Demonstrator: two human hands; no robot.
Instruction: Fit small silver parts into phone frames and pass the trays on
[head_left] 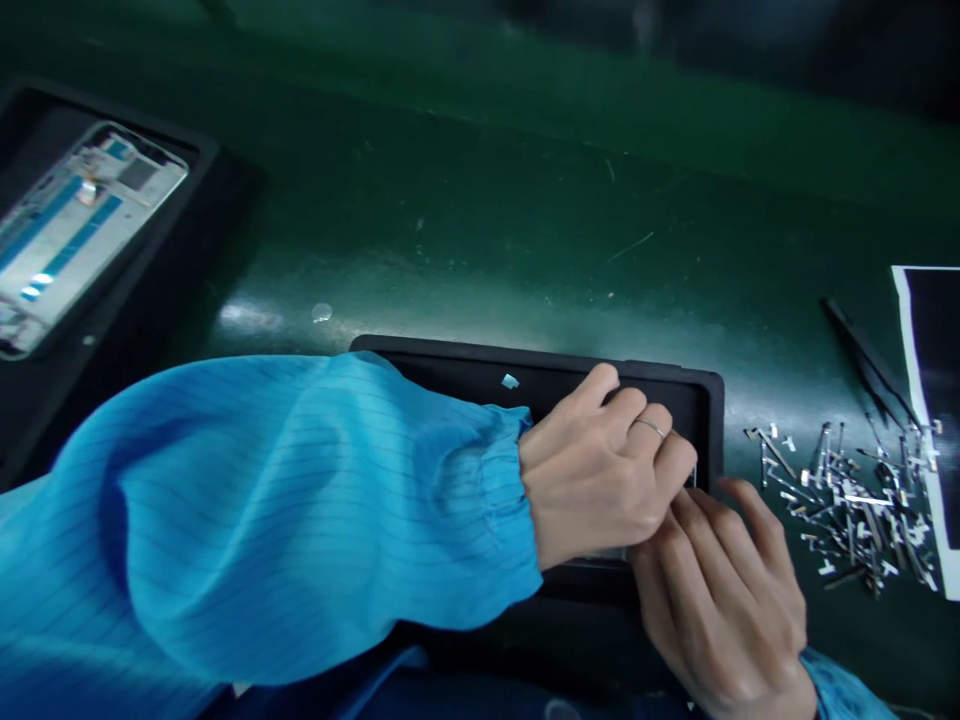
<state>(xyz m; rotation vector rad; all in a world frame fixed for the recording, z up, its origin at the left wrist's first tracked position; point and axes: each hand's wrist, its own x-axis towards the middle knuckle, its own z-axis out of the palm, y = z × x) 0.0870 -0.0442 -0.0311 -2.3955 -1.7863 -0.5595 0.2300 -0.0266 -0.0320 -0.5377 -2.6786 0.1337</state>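
Note:
My left hand [607, 465], with a ring on one finger and a blue striped sleeve [322, 500], is closed over the right part of a black tray [465, 352]. Its fingers are curled, and what they hold is hidden. My right hand [720, 590] meets it from the lower right, fingertips bent and pressed in under the left hand; their contents are hidden too. Below my left wrist shows a thin, shiny edge of a flat piece [604, 556] lying in the tray, mostly covered. A small light-blue scrap [510, 381] rests on the tray floor.
To the right lies a pile of small metallic strip parts [862, 505], with black tweezers [870, 360] above it and a white-bordered dark sheet [926, 430] beside it. At far left, another black tray [202, 150] holds an opened phone frame [90, 220]. The table [487, 230] is green.

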